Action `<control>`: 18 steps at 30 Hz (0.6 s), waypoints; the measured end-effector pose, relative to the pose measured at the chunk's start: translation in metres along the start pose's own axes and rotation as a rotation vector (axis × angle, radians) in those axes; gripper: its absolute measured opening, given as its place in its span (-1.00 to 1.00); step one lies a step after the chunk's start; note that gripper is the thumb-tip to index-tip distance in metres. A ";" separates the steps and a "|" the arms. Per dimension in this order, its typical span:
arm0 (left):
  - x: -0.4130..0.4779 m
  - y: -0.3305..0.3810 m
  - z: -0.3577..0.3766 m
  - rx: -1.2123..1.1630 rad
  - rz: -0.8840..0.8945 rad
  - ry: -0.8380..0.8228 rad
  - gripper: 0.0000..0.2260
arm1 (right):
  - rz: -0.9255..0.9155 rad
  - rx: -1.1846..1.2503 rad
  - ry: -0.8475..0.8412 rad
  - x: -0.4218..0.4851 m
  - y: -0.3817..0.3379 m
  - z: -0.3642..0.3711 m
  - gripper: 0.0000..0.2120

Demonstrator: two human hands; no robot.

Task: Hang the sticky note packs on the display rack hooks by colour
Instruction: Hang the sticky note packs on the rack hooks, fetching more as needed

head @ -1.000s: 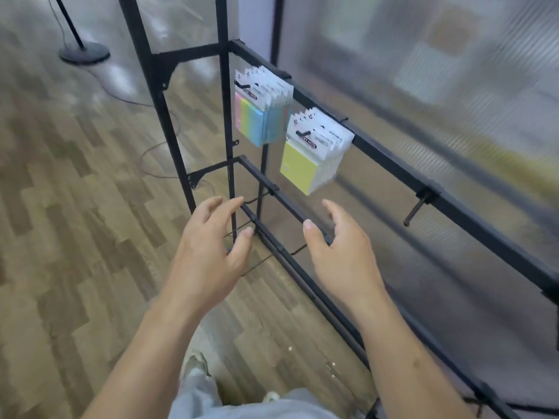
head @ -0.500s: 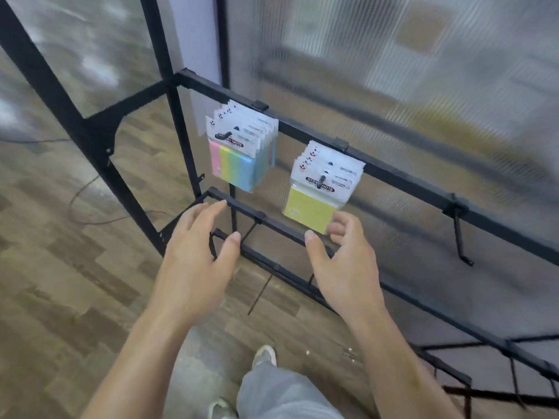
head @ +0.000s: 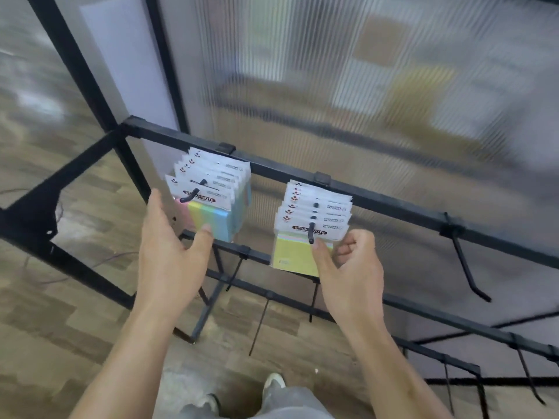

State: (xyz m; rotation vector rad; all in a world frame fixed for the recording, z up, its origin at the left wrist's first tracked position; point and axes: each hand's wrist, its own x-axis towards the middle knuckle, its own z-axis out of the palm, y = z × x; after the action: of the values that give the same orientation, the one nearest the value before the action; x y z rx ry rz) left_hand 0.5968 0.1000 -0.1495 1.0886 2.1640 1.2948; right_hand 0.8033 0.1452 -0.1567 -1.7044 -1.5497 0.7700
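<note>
Where black metal display rack (head: pixel 393 204) crosses view, left hand (head: pixel 169 258) spread wide beside hooked pastel-striped sticky note packs (head: pixel 211 219); right hand (head: pixel 351 273) pinches front yellow sticky note pack (head: pixel 290 255).

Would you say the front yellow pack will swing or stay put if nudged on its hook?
Probably swings: the yellow pack hangs from a single hook. Its block of notes looks stiff, its card header thin and likely bendable.

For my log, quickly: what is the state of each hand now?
Left hand: open, thumb at the multicolour sticky note pack.
Right hand: pinches the front yellow sticky note pack.
</note>
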 end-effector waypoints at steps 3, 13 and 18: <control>0.018 0.000 -0.002 -0.091 -0.014 -0.066 -0.37 | 0.061 0.026 0.039 -0.002 -0.005 0.007 -0.73; 0.034 -0.019 -0.014 -0.185 -0.032 -0.109 -0.81 | 0.145 0.161 0.221 -0.026 -0.017 0.021 -0.76; 0.027 -0.015 -0.024 -0.243 -0.001 -0.201 -0.81 | 0.121 0.145 0.189 -0.039 -0.023 0.026 -0.76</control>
State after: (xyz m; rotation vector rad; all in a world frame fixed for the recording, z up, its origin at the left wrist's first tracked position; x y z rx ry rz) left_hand 0.5584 0.1034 -0.1487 1.0682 1.8086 1.3449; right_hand 0.7647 0.1106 -0.1544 -1.7218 -1.2438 0.7396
